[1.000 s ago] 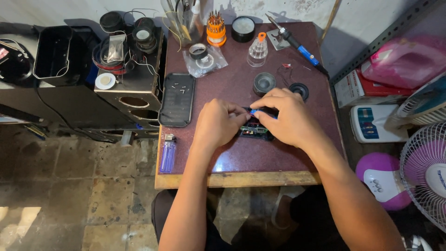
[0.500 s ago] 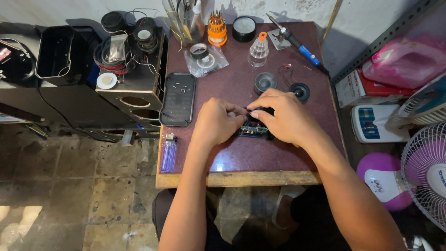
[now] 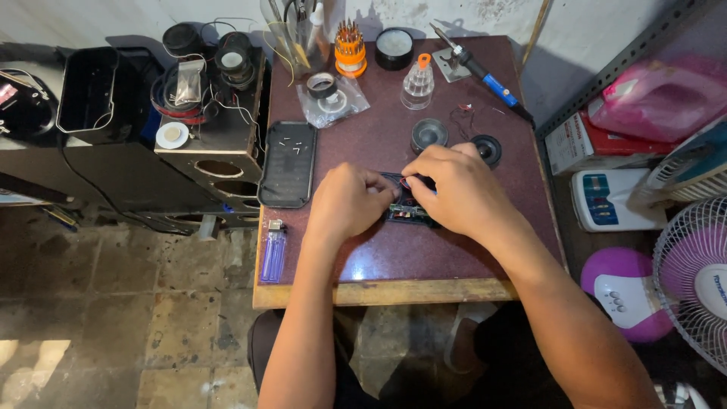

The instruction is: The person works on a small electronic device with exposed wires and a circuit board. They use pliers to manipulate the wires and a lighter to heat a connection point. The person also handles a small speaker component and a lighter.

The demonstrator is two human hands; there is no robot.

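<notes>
**Head view: 2 hands closed over a small circuit board**

Head view shows us the maroon worktop (image 3: 394, 261), crowded along its far edge. Largest beside the hands, a black tray (image 3: 288, 163) keeps tiny screws together, we judge. 2 round speaker drivers (image 3: 429, 134) sit just beyond the hands. Our right hand (image 3: 453, 189) and left hand (image 3: 348, 203) meet over the small circuit board (image 3: 405, 213) near the worktop's middle, pinning it flat; each grip is narrow, fingertips pinched on it. A purple lighter (image 3: 273, 251) lies near the front-left corner. The hands hide most of the board; what the right fingertips pinch, we cannot tell.
</notes>
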